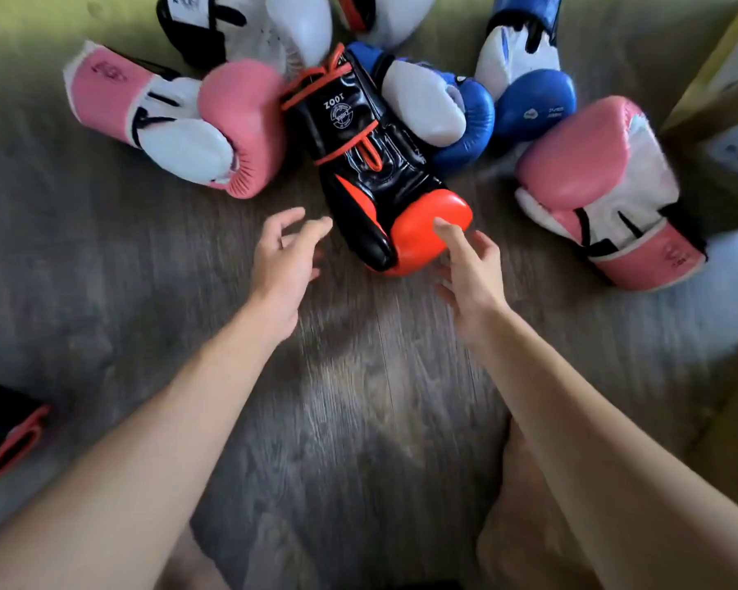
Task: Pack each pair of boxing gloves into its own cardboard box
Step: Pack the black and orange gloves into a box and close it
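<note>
A black and orange-red laced boxing glove (371,163) lies on the grey wood floor, padded end toward me. My left hand (284,261) hovers just left of it, fingers relaxed and holding nothing. My right hand (471,270) is at its orange tip, the thumb touching the padding, fingers loose. Another black and orange glove (1,432) lies at the lower left edge. A pink and white glove (188,125) rests to the left, its match (606,193) to the right. Two blue and white gloves (439,108) (525,78) lie behind.
A white and black glove (248,27) and a white and red one (384,14) sit at the top. A cardboard box (716,91) stands at the right edge. My bare knees (525,517) are at the bottom.
</note>
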